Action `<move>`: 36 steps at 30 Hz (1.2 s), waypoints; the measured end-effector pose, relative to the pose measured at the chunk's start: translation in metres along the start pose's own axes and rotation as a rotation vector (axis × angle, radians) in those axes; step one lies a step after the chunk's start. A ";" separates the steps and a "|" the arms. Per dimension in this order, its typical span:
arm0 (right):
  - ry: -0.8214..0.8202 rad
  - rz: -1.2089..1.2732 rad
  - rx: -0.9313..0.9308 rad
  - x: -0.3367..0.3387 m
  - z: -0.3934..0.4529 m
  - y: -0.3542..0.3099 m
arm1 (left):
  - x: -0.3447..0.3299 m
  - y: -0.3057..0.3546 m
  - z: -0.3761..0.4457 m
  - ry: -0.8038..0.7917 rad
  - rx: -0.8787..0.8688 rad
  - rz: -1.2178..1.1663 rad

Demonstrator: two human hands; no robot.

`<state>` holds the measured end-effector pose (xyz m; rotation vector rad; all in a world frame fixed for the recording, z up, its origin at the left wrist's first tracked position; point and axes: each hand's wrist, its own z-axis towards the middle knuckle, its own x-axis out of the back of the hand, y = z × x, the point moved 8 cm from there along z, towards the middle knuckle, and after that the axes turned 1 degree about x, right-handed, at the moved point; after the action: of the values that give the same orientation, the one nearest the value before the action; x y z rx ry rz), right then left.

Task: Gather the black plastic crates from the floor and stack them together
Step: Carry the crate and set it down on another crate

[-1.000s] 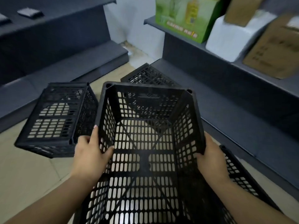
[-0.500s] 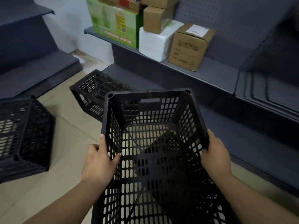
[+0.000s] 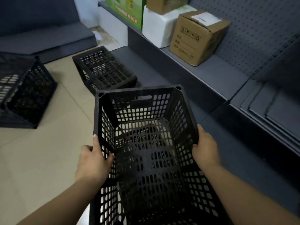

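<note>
I hold a black perforated plastic crate [image 3: 142, 101] in front of me, its open top facing up and tilted toward me. My left hand [image 3: 93, 161] grips its left wall, thumb inside. My right hand [image 3: 205, 148] grips its right wall. A second black crate [image 3: 105, 70] lies upside down on the floor beyond it, beside the shelf base. A third black crate [image 3: 24, 90] lies tipped on its side on the floor at the far left, partly cut off by the frame.
Beige tiled floor [image 3: 48, 151] spreads to the left. A dark grey shelf unit [image 3: 219, 75] runs along the right with a brown carton [image 3: 198, 38], a white box [image 3: 157, 26] and a green box [image 3: 128, 10]. Another grey shelf base [image 3: 45, 39] stands at the back left.
My view has swung right while the held crate stayed in both hands. The left floor crate slid to the frame's edge and the upside-down crate now shows in full.
</note>
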<state>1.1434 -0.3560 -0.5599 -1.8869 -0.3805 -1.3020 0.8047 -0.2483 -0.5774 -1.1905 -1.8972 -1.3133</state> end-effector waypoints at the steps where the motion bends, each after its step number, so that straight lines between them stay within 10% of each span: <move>1: -0.010 -0.013 0.019 -0.001 0.008 0.004 | -0.009 0.000 -0.006 -0.003 0.030 -0.004; 36: -0.229 -0.081 0.162 -0.079 0.072 0.033 | -0.092 -0.019 -0.021 -0.006 0.333 0.071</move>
<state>1.1774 -0.3085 -0.6555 -1.9026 -0.6673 -1.0737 0.8298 -0.3037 -0.6523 -1.0780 -1.9637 -0.9124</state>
